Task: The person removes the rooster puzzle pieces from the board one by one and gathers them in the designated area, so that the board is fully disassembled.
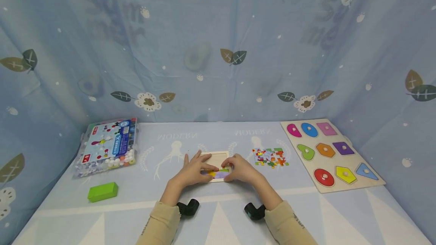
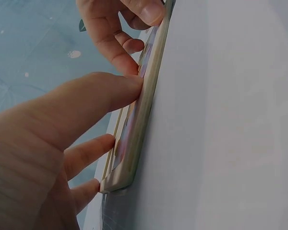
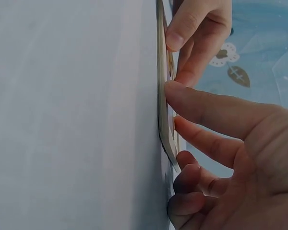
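A small light-wood puzzle tray (image 1: 215, 154) lies between the two hands in the head view. Colourful jigsaw pieces (image 1: 221, 174), purple, yellow and green, fill its near part. My left hand (image 1: 192, 170) reaches over the tray's left side with fingers spread. In the left wrist view its thumb (image 2: 117, 91) presses at the near rim and pieces. My right hand (image 1: 242, 168) is at the right side. Its thumb (image 3: 206, 108) and forefinger touch the tray or pieces, while the other fingers bend beside the tray's edge. Whether a piece is between them is hidden.
Loose jigsaw pieces (image 1: 270, 157) lie together right of the tray. A wooden shape board (image 1: 327, 163) with knobbed pieces is farther right. On the left are a clear plastic box of beads (image 1: 107, 146) and a green block (image 1: 103, 191). A patterned curtain (image 1: 218, 86) stands behind the table.
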Action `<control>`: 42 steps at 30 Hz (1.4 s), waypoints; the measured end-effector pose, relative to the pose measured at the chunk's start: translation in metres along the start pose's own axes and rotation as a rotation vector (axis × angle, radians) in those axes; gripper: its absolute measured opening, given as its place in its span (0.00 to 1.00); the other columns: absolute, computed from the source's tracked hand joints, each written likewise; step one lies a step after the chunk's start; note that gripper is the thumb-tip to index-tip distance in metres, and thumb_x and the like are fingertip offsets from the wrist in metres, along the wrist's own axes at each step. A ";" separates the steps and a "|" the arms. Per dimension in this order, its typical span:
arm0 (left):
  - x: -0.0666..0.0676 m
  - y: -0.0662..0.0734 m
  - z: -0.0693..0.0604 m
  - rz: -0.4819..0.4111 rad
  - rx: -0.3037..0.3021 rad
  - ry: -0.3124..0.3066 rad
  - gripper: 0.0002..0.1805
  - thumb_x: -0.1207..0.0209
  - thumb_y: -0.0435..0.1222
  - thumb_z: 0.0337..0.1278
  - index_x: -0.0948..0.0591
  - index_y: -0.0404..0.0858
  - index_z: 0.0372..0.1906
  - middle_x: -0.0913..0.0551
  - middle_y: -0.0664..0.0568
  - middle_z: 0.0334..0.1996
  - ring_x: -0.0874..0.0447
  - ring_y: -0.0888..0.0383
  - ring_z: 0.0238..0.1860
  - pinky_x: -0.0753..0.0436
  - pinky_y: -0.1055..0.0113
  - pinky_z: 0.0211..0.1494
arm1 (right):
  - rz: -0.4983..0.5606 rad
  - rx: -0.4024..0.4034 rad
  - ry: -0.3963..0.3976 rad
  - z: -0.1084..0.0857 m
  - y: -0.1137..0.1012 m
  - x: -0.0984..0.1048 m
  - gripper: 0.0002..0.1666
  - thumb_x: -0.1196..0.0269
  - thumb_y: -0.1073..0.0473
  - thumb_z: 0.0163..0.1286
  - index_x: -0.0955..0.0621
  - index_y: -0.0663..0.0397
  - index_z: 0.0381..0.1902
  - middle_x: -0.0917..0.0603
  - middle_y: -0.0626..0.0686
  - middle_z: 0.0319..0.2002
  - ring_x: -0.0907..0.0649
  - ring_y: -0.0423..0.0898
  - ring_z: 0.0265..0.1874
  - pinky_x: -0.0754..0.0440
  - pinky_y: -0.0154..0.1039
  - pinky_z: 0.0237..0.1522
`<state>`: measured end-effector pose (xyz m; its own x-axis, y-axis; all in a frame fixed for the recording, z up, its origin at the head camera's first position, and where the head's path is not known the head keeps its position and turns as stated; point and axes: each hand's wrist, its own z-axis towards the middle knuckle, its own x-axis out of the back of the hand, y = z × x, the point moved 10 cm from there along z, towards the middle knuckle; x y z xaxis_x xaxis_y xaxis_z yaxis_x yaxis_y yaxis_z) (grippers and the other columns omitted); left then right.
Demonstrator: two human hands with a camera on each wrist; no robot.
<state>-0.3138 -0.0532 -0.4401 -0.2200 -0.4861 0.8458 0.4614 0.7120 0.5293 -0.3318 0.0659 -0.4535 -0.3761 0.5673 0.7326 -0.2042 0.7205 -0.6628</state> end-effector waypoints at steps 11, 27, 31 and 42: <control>0.000 -0.001 0.001 0.004 0.002 0.003 0.15 0.36 0.40 0.48 0.15 0.54 0.45 0.33 0.44 0.65 0.54 0.34 0.69 0.66 0.27 0.58 | 0.101 0.083 0.006 -0.002 -0.009 0.004 0.17 0.31 0.67 0.52 0.25 0.51 0.37 0.23 0.49 0.33 0.25 0.44 0.33 0.27 0.39 0.35; -0.003 -0.005 0.002 0.000 0.033 -0.022 0.14 0.36 0.45 0.50 0.15 0.56 0.45 0.35 0.46 0.66 0.57 0.36 0.70 0.69 0.30 0.60 | 0.458 0.000 0.103 -0.020 0.028 0.048 0.16 0.38 0.68 0.59 0.26 0.61 0.46 0.23 0.54 0.34 0.23 0.45 0.33 0.23 0.39 0.37; -0.003 -0.004 0.001 -0.009 0.027 -0.021 0.14 0.36 0.44 0.50 0.15 0.56 0.45 0.35 0.46 0.66 0.58 0.37 0.70 0.69 0.30 0.60 | 0.516 -0.048 0.128 -0.026 0.046 0.056 0.19 0.39 0.67 0.60 0.28 0.62 0.50 0.22 0.54 0.34 0.20 0.46 0.32 0.21 0.39 0.38; -0.002 -0.003 0.001 -0.022 0.017 -0.016 0.15 0.36 0.43 0.49 0.15 0.55 0.45 0.35 0.46 0.66 0.57 0.36 0.70 0.69 0.30 0.60 | 0.526 -0.113 0.207 -0.053 0.078 0.084 0.21 0.38 0.61 0.62 0.26 0.67 0.50 0.22 0.50 0.31 0.21 0.43 0.28 0.22 0.38 0.35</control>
<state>-0.3150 -0.0538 -0.4434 -0.2438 -0.4936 0.8348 0.4416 0.7099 0.5487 -0.3315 0.1911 -0.4350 -0.2135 0.9191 0.3312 0.0646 0.3516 -0.9339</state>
